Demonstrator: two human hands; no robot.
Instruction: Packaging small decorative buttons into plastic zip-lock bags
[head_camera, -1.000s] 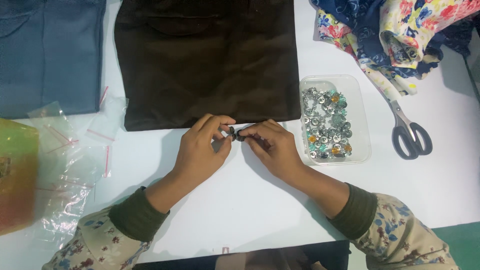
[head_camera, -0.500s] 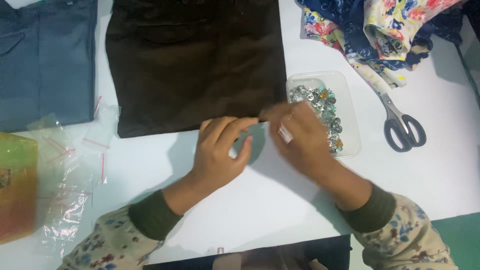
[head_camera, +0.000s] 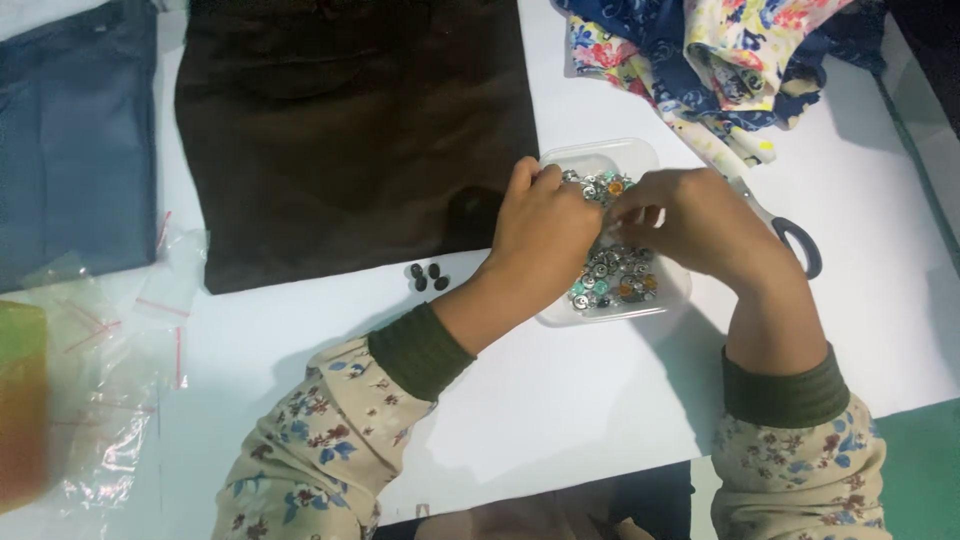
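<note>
Plastic bags (head_camera: 100, 400), clear with thin red strips, lying crumpled at the lower left of the frame beside an orange-green packet (head_camera: 20, 410) at the very edge; no label readable on either. Blue cloth (head_camera: 70, 140) folded flat at the upper left, and next to it dark brown cloth (head_camera: 350, 130) spread over the upper middle of the white table (head_camera: 560, 400). Three small black buttons (head_camera: 427, 277) set loose on the table just below the brown cloth's lower edge, apart from both hands: by the look of it picked out and put aside, with none seen fixed to any cloth. Left hand (head_camera: 545, 230) reaching over the near left corner of the clear plastic box (head_camera: 640, 158) at centre right, fingers curled down among the small metal buttons (head_camera: 610, 275), silver with spots of teal and orange; whether pinching one, cannot tell. Right hand (head_camera: 690, 225) over the same box from the right, fingertips bent together as if pinching something small, the piece itself too tiny to make out. Box well filled, so plenty to sort through, judging from the heap. Scissors (head_camera: 800, 245) with dark handles partly hidden behind the right wrist. Flowered cloth (head_camera: 720, 50) in blue, yellow and pink bunched at the upper right.
</note>
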